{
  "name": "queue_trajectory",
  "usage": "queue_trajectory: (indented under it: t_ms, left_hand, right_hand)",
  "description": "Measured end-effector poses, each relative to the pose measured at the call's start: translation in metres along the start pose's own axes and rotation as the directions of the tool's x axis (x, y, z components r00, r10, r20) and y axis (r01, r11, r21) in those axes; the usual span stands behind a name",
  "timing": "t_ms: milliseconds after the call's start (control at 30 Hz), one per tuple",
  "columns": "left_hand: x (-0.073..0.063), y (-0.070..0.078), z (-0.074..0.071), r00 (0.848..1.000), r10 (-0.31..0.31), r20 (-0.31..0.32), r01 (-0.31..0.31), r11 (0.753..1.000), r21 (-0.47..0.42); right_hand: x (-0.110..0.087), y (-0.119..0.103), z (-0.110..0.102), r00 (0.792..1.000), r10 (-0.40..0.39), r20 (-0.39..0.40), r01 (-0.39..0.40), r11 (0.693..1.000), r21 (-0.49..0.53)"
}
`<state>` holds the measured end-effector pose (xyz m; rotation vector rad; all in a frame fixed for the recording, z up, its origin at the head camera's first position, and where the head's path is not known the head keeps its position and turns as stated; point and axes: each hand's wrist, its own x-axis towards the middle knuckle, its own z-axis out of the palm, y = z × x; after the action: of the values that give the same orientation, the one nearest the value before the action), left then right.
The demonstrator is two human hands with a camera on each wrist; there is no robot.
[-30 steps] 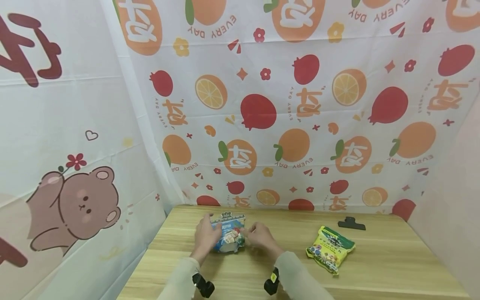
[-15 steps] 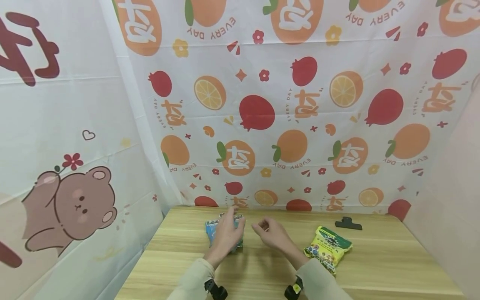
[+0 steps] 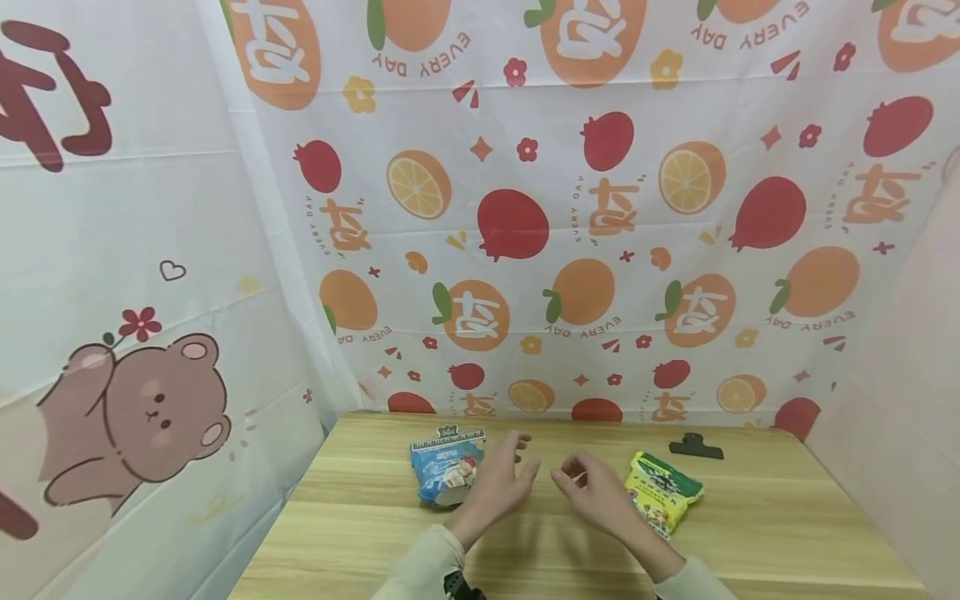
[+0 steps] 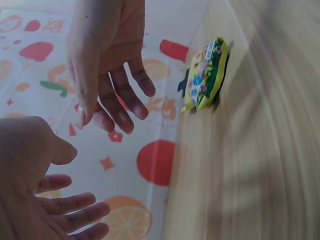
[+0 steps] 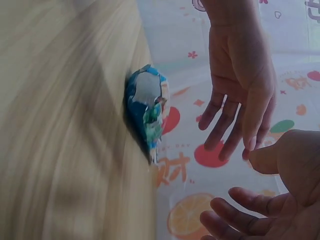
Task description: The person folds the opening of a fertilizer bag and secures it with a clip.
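My left hand is over the middle of the table with its fingers loosely spread, and nothing is in it. Facing it, my right hand is also bare, its fingers softly bent. A gap separates the two. Left of the left hand lies a blue snack bag, with a striped band and a dark crest at its top edge. A yellow and green packet lies right of my right hand, which partly overlaps it in the head view. The right wrist view shows the blue bag's clear lower panel side-on.
Behind the yellow packet, a black clip lies near the back right of the wooden table. A fruit-print cloth hangs along the back edge, and a bear-print cloth hangs at the left.
My left hand has let go of the blue bag and swung right over it to the middle. My right hand has drawn away to the right. The bag stays on the table.
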<state>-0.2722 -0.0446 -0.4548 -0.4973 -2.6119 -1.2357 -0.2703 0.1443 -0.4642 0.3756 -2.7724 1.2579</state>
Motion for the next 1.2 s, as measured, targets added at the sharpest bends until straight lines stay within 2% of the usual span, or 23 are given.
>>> queue_trajectory:
  t_ms: [200,367,567,733,900,1200]
  left_hand:
    - [0.004,0.003,0.019,0.998,0.049,0.036,-0.050,0.999,0.005]
    - [0.008,0.003,0.033,0.995,0.026,0.092,-0.025,1.000,-0.015]
    - [0.015,0.003,0.051,0.989,0.024,0.149,-0.019,0.999,-0.033]
    - [0.018,0.008,0.066,0.977,0.016,0.212,-0.003,0.998,-0.058]
    - [0.022,0.013,0.079,0.969,0.015,0.247,0.001,0.998,-0.063]
    - [0.028,0.014,0.103,0.942,-0.051,0.331,0.065,0.997,-0.031]
  right_hand:
    - [-0.014,0.017,-0.016,0.996,0.068,-0.057,-0.069,0.997,-0.016]
    - [-0.022,0.034,-0.033,0.990,0.095,-0.108,-0.100,0.994,-0.041]
    - [-0.031,0.058,-0.052,0.985,0.131,-0.115,-0.137,0.990,-0.041]
    - [-0.035,0.075,-0.067,0.979,0.169,-0.115,-0.177,0.982,-0.063]
    - [-0.036,0.087,-0.079,0.973,0.183,-0.137,-0.197,0.976,-0.092]
    - [-0.041,0.115,-0.091,0.963,0.244,-0.115,-0.257,0.960,-0.111]
